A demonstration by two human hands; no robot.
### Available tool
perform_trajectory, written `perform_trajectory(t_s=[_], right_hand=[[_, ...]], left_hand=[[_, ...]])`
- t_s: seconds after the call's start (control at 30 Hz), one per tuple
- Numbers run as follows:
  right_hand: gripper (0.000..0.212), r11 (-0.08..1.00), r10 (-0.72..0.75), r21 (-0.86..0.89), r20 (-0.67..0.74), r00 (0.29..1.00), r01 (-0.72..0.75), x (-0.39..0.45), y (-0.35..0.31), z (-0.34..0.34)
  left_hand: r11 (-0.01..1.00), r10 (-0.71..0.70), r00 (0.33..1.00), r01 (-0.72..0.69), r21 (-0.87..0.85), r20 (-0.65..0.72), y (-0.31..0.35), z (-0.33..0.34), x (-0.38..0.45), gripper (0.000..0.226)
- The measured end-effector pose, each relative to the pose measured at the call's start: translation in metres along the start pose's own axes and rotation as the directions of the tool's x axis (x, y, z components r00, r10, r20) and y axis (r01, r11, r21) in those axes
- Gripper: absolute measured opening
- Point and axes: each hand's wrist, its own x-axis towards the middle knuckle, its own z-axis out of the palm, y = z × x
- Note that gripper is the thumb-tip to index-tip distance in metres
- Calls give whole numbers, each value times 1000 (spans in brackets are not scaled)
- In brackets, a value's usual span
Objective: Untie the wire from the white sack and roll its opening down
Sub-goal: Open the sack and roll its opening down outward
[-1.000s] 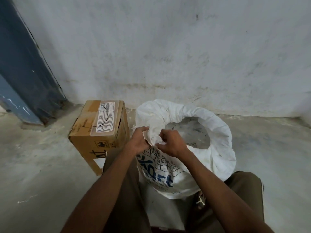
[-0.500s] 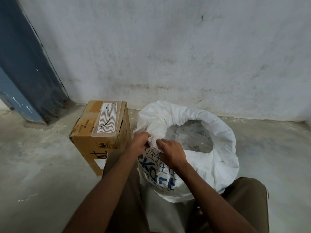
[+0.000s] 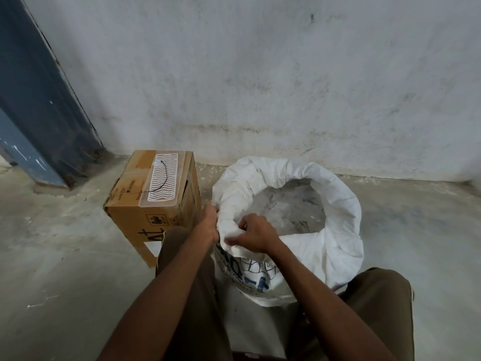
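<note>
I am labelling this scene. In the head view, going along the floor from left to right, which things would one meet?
Blue door frame → cardboard box → left hand → right hand → far right rim of the white sack.

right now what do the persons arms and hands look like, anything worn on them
Both forearms are bare, no sleeves in view. The left hand and right hand wear no gloves, and no rings, watch or bands show. Olive-brown trousers cover the knees below them.
</note>
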Motion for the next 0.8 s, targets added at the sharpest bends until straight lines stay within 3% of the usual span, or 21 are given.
perform_trajectory(t_s=[0.1,0.17,0.27,0.3,0.4,0.47,0.53,0.6,0.7,0.8], right_hand=[[46,998,-9,-66,-118,993,1,-5,1,13],[40,994,-28,-113,-172,985,8,-8,3,22],[28,983,-100,-174,-208,973,64,-9,3,32],[26,979,-122,-189,-212,970,82,-9,1,34],[22,960,-180,-251,-203,962,127,-13,2,33],[23,957,-211,-243,-218,953,156,-17,6,31],[27,970,-208,-177,-231,951,169,-15,11,32],[41,983,-171,-93,-187,967,156,-11,17,34],[69,998,-55,12,-138,989,57,-5,21,34],[72,992,-41,-125,-101,994,28,3,22,40]], left_hand=[[1000,10,996,-8,-21,86,0,-9,4,44],[988,50,989,-70,138,139,6,-11,8,52],[779,203,979,-173,602,18,3,-7,13,101],[697,270,963,-204,687,11,0,-5,12,106],[527,454,887,-345,777,86,-13,-8,16,78],[573,474,877,-377,728,80,-14,-11,23,60],[768,362,932,-311,560,21,-14,-13,26,48],[949,196,981,-186,256,-12,-15,-14,27,42],[995,69,996,-72,-68,-54,-15,-12,17,37],[992,71,995,-77,-97,-65,-16,-12,14,31]])
